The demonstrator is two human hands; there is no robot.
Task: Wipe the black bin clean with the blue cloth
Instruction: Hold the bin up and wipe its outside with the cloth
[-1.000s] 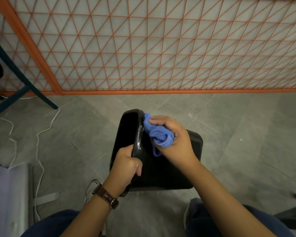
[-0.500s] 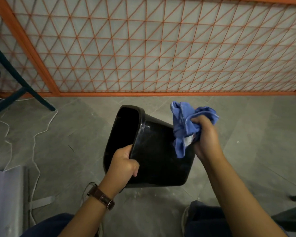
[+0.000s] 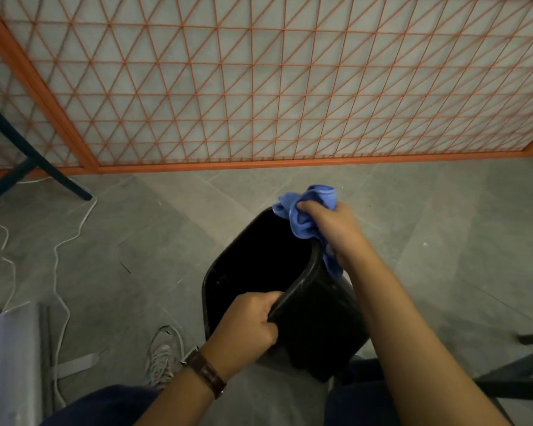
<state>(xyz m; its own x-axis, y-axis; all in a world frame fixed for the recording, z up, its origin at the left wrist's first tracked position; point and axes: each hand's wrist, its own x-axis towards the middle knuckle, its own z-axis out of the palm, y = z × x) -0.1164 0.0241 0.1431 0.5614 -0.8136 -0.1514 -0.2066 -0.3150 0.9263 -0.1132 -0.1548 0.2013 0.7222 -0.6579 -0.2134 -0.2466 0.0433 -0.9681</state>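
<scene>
Head view: black bin (image 3: 317,327) just ahead of the seated person's knees, tilted, mouth facing up and to the left. Interior dark, with a few pale specks low on the left inner wall. Base hidden by the forearms; cannot tell whether resting on a leg or hanging free.

Left hand (image 3: 246,327): fingers curled over the near rim, gripping it and steadying the bin. Brown-strapped watch (image 3: 206,375) on that wrist.

Right hand (image 3: 336,229): fingers closed on the bunched blue cloth (image 3: 302,226), held at the far right part of the rim. Cloth draped across the rim there, one tail hanging down the outer wall and touching it.

Step in hand, as a judgement: wiping the rim, or crossing from the outer wall toward the mouth. Inside apparently not yet reached. Progress overall not readable from the glossy plastic.

Next move, as a judgement:
- Slide the cloth along the rim, or press it down the inner wall toward the specks.
- Keep the left-hand grip firm against that push, to stop any twisting.
- Gather the loose tail into the palm for a thicker pad.
- Turn the bin to bring unwiped faces round.

Around: grey tiled floor (image 3: 166,226), white cable (image 3: 56,250) trailing at left, grey shoe (image 3: 163,352) beside the left forearm, orange lattice panel (image 3: 259,87) behind.
</scene>
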